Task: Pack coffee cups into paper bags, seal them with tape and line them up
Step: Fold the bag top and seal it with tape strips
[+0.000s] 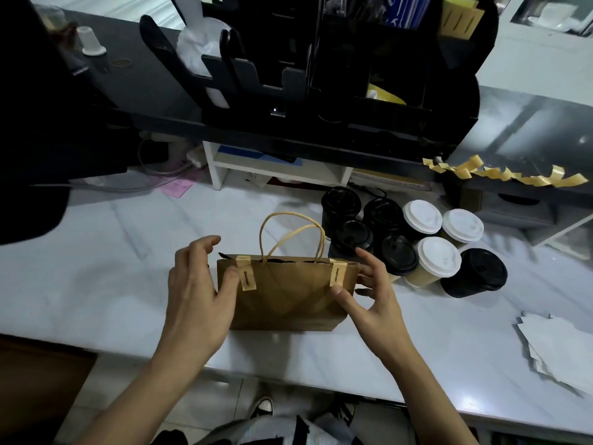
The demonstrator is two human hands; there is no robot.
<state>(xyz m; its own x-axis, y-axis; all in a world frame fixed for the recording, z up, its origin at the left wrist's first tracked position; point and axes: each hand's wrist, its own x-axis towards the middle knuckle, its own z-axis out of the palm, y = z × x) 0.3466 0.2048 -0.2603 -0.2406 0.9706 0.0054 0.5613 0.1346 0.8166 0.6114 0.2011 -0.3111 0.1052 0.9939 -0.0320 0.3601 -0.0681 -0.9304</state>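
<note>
A brown paper bag (288, 293) with twisted paper handles stands upright on the marble counter (112, 284). Two cream tape strips fold over its top edge, one at the left (247, 274) and one at the right (337, 275). My left hand (199, 297) holds the bag's left side, thumb by the left strip. My right hand (372, 297) holds the right side, thumb pressing under the right strip. Several lidded coffee cups (417, 245), some black and some with white lids, stand just right of the bag.
Cut tape strips (500, 173) hang along a dark shelf edge at the right. A stack of white paper sheets (561, 348) lies at the counter's right edge. A black organiser (321, 75) and a white shelf unit (276, 165) stand behind.
</note>
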